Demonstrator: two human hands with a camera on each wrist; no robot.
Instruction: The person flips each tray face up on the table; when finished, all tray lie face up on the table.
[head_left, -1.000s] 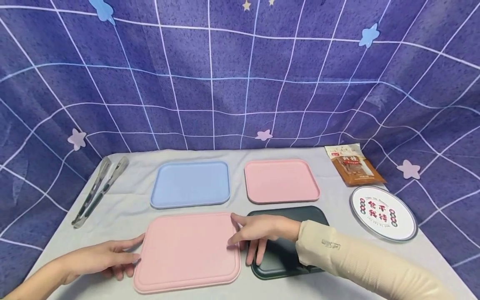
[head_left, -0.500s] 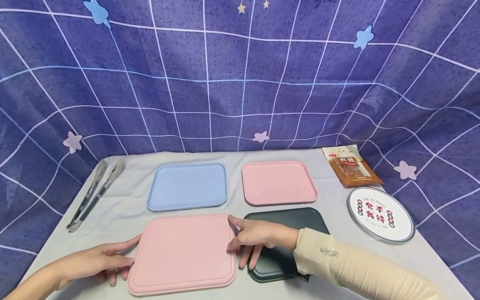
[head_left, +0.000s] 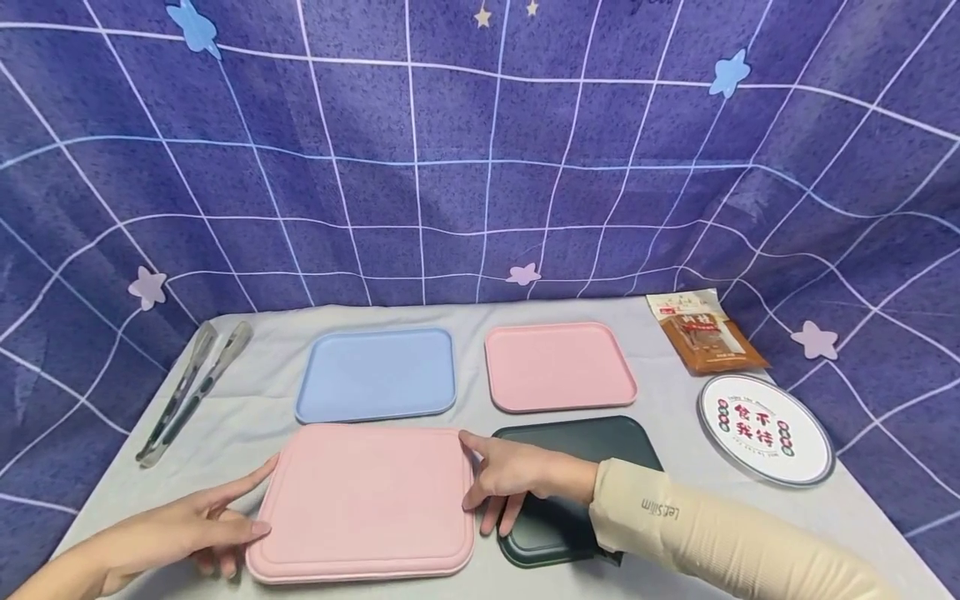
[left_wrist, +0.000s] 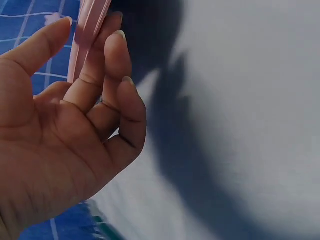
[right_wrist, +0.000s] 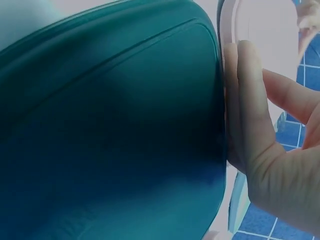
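Backdrop: purple-blue fabric curtain (head_left: 465, 150), printed with a pale grid and scattered stars, hanging behind the table.
Surface: pale grey-white tablecloth (head_left: 240, 446), lightly creased.
Near left: pink rounded-rectangular board (head_left: 367, 500), its margin grooved, lying between the two hands, just in front of the blue tray.
Left hand (head_left: 180, 533): unclenched; forefinger extended to the board's left edge, thumb tip at its near-left margin, other fingers loosely bent.
Right hand (head_left: 517, 471): unclenched, in a cream sleeve (head_left: 697, 517); forefinger and thumb at the board's right edge, two fingers extended in the gap beside the green board.
Near right: dark green rounded-rectangular board (head_left: 603, 442), partly hidden by the right wrist.
Progress: judged from the layout, four flat pieces already stand in two rows; the pink board appears nearly in line, the hands not yet withdrawn. Tongs and packet lie untouched.
Far trays: blue low-rimmed rectangular tray (head_left: 378, 375) at left and pink low-rimmed rectangular tray (head_left: 561, 367) at right; bare floors, no contents visible.
Far right: brown-and-white flat food packet (head_left: 708, 337), contents not discernible.
Right: white round plate-like disc (head_left: 765, 429), grey-rimmed, bearing printed red characters, nothing upon it.
Left: long metal tongs with dark handles (head_left: 191, 400), arms spread.
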